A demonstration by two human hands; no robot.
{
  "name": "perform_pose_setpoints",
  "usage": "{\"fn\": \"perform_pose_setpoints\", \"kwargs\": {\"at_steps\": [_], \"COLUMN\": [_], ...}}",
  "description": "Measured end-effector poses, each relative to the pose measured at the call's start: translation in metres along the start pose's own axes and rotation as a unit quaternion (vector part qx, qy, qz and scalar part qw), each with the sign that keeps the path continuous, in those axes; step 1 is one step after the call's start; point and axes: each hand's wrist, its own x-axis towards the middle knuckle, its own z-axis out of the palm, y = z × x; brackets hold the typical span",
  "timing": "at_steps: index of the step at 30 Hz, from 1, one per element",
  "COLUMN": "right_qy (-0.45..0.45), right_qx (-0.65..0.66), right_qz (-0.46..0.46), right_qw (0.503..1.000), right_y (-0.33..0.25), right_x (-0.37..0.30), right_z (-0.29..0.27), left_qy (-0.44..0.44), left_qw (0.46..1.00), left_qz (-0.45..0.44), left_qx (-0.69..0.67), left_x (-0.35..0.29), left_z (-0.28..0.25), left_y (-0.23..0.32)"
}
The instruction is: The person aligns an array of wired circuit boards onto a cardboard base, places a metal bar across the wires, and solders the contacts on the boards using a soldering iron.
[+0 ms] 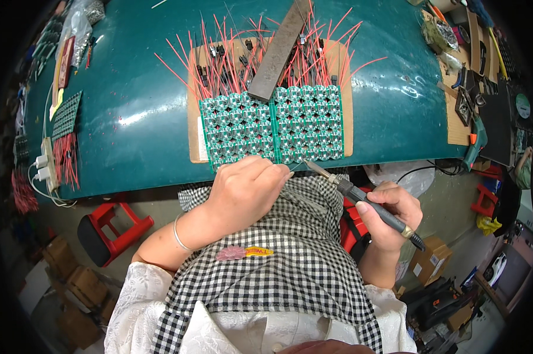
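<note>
My right hand (393,215) grips a soldering iron (350,190) by its dark handle, its tip at the near edge of the right-hand green circuit panel (309,125). Closed in a pinch, my left hand (246,187) holds a thin strand of solder wire (296,167) close to that tip. Beside it lies a second green circuit panel (236,127), its near edge partly covered by my left hand. Red wires (234,71) fan out from the far side of both panels. A dark metal bar (278,53) rests slantwise across the wires and the panels' far edge.
Under the panels lies a brown board (347,112) on the green table (142,106). At the left are another wired panel (67,115) and a power strip (48,162). A teal glue gun (476,144) sits by the right edge, with a red stool (122,227) below left.
</note>
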Motion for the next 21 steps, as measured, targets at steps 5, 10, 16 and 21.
{"fn": "perform_pose_setpoints", "kwargs": {"at_steps": [5,10,16,21], "right_qy": [0.007,0.022,0.000,-0.030], "right_qx": [0.007,0.060,0.033,0.014], "right_qz": [-0.010,-0.008,0.004,-0.013], "right_qw": [1.000,0.998,0.999,0.999], "right_y": [0.003,0.002,0.004,-0.001], "right_x": [-0.001,0.004,0.008,0.017], "right_z": [-0.004,-0.009,-0.006,-0.008], "left_qy": [-0.006,0.018,-0.020,0.014], "left_qw": [1.000,1.000,1.000,1.000], "left_qz": [-0.002,0.006,-0.007,0.016], "left_qx": [-0.005,-0.002,0.009,0.006], "left_x": [0.000,0.000,0.003,0.004], "left_z": [-0.004,0.001,0.001,0.006], "left_y": [0.002,0.001,0.002,-0.002]}}
